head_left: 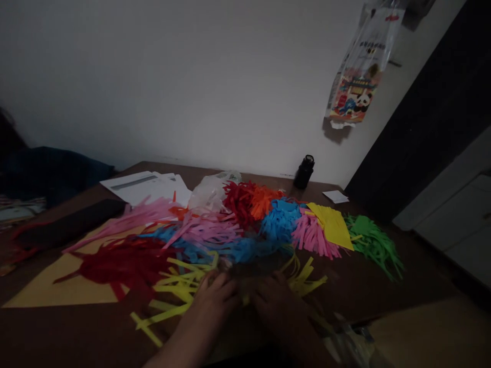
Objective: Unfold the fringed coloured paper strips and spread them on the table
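Note:
Near the table's front edge, my left hand has its fingers curled together among loose yellow strips that look like cut paper. Close to its right, my right hand lies in deep shadow with fingers bent inward. More yellow strips stick out past its fingertips. A small bit of yellow shows between the two hands, and both seem closed on the strips, though the grip is blurred and dark. Dark red strips lie left of my left hand, and blue strips just beyond both hands.
Pink, red, orange and green strips are heaped across the brown table. A yellow sheet, clear plastic bag, white papers, dark pouch and black bottle surround them.

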Tool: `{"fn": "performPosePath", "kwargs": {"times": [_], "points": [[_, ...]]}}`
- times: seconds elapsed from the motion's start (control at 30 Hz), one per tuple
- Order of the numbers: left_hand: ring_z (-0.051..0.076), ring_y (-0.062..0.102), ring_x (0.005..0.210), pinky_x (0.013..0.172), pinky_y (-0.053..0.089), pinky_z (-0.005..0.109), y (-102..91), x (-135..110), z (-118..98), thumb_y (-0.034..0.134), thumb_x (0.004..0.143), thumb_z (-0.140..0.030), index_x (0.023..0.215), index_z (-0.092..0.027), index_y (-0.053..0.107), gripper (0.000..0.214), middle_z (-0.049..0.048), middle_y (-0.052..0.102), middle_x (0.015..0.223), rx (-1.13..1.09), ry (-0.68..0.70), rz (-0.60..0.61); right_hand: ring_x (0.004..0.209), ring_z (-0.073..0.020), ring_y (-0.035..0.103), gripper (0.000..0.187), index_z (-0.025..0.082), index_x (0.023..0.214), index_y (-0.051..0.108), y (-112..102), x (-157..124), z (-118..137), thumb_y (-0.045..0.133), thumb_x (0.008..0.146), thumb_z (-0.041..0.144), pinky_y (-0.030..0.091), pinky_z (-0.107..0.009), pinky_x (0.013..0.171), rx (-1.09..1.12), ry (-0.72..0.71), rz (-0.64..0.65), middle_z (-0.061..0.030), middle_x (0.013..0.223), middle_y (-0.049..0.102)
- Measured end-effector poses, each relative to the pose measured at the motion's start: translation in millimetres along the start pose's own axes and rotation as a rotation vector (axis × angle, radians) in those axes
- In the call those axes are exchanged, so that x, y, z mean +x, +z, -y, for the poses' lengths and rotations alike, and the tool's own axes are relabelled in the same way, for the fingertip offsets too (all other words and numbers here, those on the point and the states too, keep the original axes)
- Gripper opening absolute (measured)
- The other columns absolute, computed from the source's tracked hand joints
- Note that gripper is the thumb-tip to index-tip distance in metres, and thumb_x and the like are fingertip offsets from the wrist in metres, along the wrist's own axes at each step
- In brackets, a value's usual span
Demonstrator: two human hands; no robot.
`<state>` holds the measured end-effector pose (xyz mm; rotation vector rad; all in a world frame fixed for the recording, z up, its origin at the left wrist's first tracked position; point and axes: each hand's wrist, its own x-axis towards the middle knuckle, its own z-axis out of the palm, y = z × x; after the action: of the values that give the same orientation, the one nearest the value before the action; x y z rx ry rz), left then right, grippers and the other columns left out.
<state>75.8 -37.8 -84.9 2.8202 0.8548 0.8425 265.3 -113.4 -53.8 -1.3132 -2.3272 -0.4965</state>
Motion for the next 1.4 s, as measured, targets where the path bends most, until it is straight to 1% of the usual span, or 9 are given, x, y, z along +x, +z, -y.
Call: {"fn": "performPosePath", "kwargs": {"times": [0.13,0.3,0.47,0.67,0.8,0.97,1.1,1.17,1.4], "points": [[0.018,0.052,0.086,0.089,0.032,0.035,-16.0,-11,0,0.064,0.090,-0.022,0.081,-0.030,0.071,0.014,-0.0040,0.065,0.078,-0.066,-0.014,0.116,0.087,-0.0193,0.056,0.010,0.018,0.085,0.059,-6,-16,-6,0.056,0.094,0.014,0.034,-0.040,0.096,0.025,-0.010,0.097,-0.0023,0.085,0.063],[0.019,0.058,0.093,0.090,0.030,0.039,-37.1,-16,-9,0.068,0.084,-0.012,0.091,-0.032,0.071,0.021,-0.0042,0.072,0.095,-0.017,-0.099,0.262,0.089,-0.0192,0.055,0.013,0.019,0.086,0.059,1,-31,-19,0.054,0.092,0.009,0.035,-0.040,0.096,0.030,0.068,-0.006,-0.0028,0.088,0.063],[0.025,0.062,0.095,0.086,0.035,0.043,-44.4,-5,-27,0.052,0.089,-0.011,0.089,-0.023,0.070,0.022,0.0034,0.071,0.096,0.064,-0.318,0.294,0.081,-0.0226,0.052,0.013,0.020,0.078,0.058,14,-24,-23,0.066,0.083,0.010,0.037,-0.038,0.076,-0.130,0.215,0.094,-0.0028,0.080,0.060],[0.031,0.061,0.103,0.084,0.039,0.046,-49.5,10,-36,0.049,0.088,-0.011,0.099,-0.018,0.068,0.023,0.0110,0.068,0.106,0.119,-0.445,0.342,0.078,-0.0240,0.053,0.012,0.019,0.077,0.060,8,-10,-23,0.070,0.081,0.014,0.035,-0.041,0.074,-0.200,0.341,0.193,-0.0039,0.077,0.061],[0.029,0.060,0.101,0.083,0.037,0.045,-41.7,10,-33,0.052,0.084,-0.006,0.094,-0.022,0.070,0.026,0.0082,0.069,0.104,0.106,-0.399,0.352,0.081,-0.0219,0.053,0.012,0.020,0.078,0.061,-1,0,-15,0.070,0.083,0.015,0.033,-0.041,0.080,-0.126,0.211,0.042,-0.0030,0.080,0.062],[0.025,0.059,0.093,0.081,0.034,0.042,-32.4,3,-25,0.054,0.082,-0.005,0.083,-0.023,0.070,0.024,0.0034,0.069,0.089,0.046,-0.291,0.274,0.077,-0.0164,0.052,0.020,0.019,0.070,0.057,1,10,-1,0.066,0.088,0.016,0.033,-0.036,0.083,0.012,-0.039,0.028,0.0015,0.073,0.060],[0.023,0.056,0.090,0.081,0.032,0.040,-28.4,-1,-18,0.057,0.083,-0.010,0.085,-0.025,0.069,0.020,0.0011,0.068,0.093,0.030,-0.179,0.192,0.070,-0.0165,0.051,0.022,0.019,0.067,0.056,8,10,0,0.061,0.088,0.015,0.033,-0.036,0.078,0.019,-0.007,-0.077,0.0010,0.066,0.058],[0.022,0.055,0.087,0.082,0.031,0.040,-23.9,-1,-14,0.058,0.084,-0.010,0.080,-0.025,0.068,0.018,0.0006,0.067,0.087,0.040,-0.140,0.176,0.073,-0.0170,0.052,0.019,0.019,0.070,0.057,7,10,0,0.063,0.087,0.018,0.032,-0.035,0.076,0.062,0.031,-0.039,0.0007,0.070,0.059],[0.021,0.058,0.087,0.080,0.033,0.037,-26.3,7,-13,0.058,0.081,-0.008,0.073,-0.022,0.066,0.018,0.0007,0.066,0.082,0.014,-0.211,0.210,0.077,-0.0195,0.054,0.013,0.019,0.078,0.058,4,15,9,0.066,0.088,0.017,0.033,-0.038,0.082,0.024,0.023,0.023,-0.0004,0.078,0.063]]}}
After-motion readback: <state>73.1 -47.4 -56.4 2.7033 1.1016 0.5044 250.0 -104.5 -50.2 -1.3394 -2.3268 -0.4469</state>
